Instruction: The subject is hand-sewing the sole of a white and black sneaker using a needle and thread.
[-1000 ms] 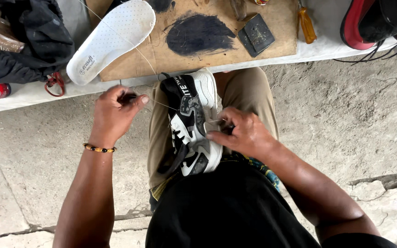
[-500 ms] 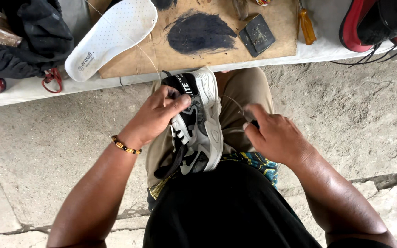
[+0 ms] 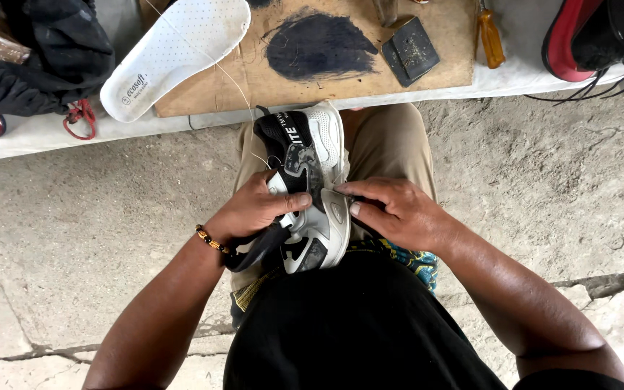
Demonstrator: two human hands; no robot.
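Nearest, both hands met on a black, white and grey sneaker (image 3: 310,193) that lay along the person's lap, toe pointing away, so the thigh served as a rest and the upper faced the eyes. The left hand (image 3: 254,211) wrapped the shoe's side from the left, thumb stretched across the upper and fingers curled under it, apparently clamping it steady; a beaded bracelet (image 3: 212,240) sat at that wrist. The right hand (image 3: 397,214) came in from the other side, its fingers pressed together with the tips against the shoe's grey side panel, seemingly pinching something small there, though what it pinched was too fine to make out. A thin pale thread (image 3: 218,66) ran from the shoe up and away over the bench, probably left long so it stayed free of the hands.

Farther off, a low bench (image 3: 514,68) kept the other things within reach: a white insole (image 3: 178,52) lying flat, a brown board (image 3: 254,72) with a dark patch, a small dark block (image 3: 411,50), a tool with an orange handle (image 3: 491,37), and dark cloth (image 3: 45,54) heaped at the left end.
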